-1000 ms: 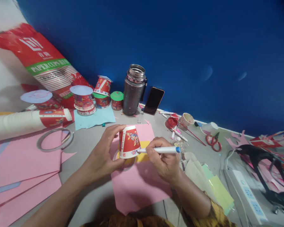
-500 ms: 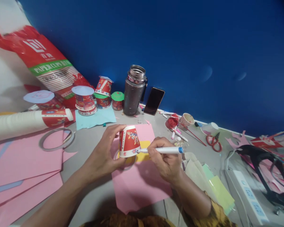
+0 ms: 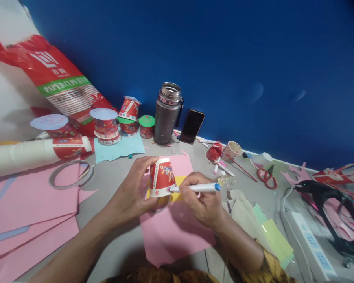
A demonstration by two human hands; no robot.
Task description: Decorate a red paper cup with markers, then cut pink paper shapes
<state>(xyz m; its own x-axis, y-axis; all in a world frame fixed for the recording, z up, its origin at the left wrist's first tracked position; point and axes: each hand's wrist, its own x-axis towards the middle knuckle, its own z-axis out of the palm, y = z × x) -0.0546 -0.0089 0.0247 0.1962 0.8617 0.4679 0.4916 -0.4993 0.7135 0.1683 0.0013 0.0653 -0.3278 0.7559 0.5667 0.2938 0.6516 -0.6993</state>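
My left hand [image 3: 135, 188] grips a red and white paper cup [image 3: 163, 177] from its left side, thumb below and fingers above. The cup is upside down, wide rim downward, and slightly tilted. A white marker pen [image 3: 196, 188] with a blue end is pinched in my right hand [image 3: 202, 200]. Its tip meets the cup's lower right edge, by the small flowers printed near the rim. Under the cup lie a pink paper sheet [image 3: 177, 236], a yellow piece [image 3: 181, 181] and a tape roll [image 3: 163, 208], partly hidden by cup and hand.
Behind stand a dark thermos [image 3: 164, 118], a phone [image 3: 192, 126] and paper-cup crafts [image 3: 106, 127]. On the left lie stacked cups [image 3: 26, 155], a tape ring [image 3: 54, 177] and pink sheets [image 3: 32, 196]. Scissors [image 3: 267, 177] and a power strip [image 3: 312, 243] are to the right.
My right hand and the marker have shifted slightly left, with the tip still at the cup's rim. The cup has moved very slightly right and down in view.
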